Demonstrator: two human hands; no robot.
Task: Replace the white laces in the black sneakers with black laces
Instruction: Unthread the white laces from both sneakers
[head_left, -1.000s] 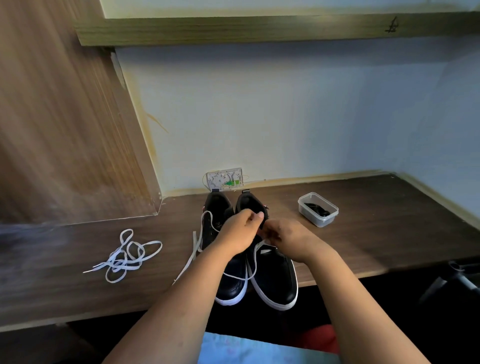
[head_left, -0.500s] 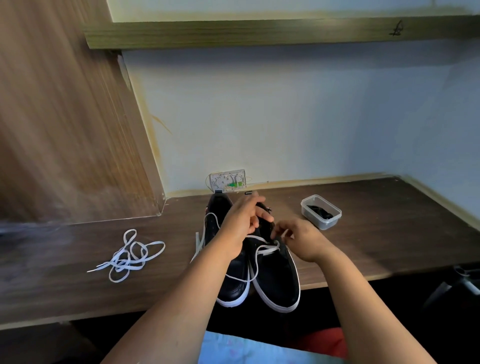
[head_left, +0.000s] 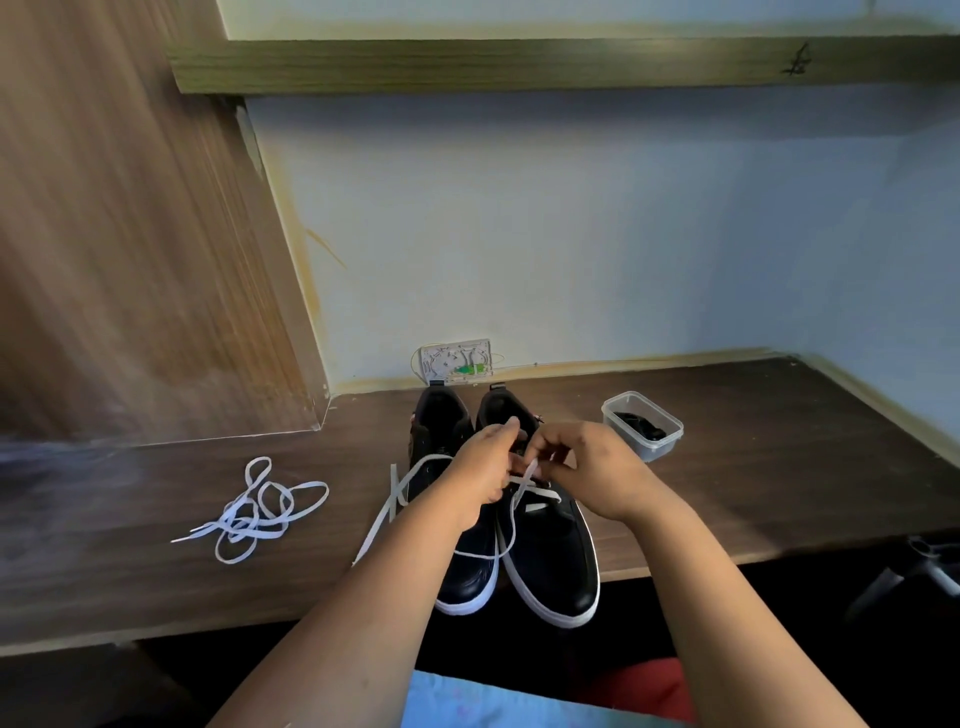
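Two sneakers (head_left: 545, 561) under both hands; left hand (head_left: 480, 475) and right hand (head_left: 587, 467) pinch one white lace (head_left: 511, 525) — fingertips partly hidden; a second lace (head_left: 260, 512) lies left of them.

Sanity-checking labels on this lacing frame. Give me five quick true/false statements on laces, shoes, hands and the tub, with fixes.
1. A loose white lace lies in a tangle on the desk, left of the sneakers. True.
2. The right sneaker has no white lace left in it. False: white lace still crosses its eyelets by the hands.
3. The right hand pinches a strand of white lace. True.
4. The clear plastic tub sits left of the sneakers. False: it stands to their right, with something dark inside.
5. The left hand rests flat on the desk. False: it is raised over the sneakers, working at the lacing.
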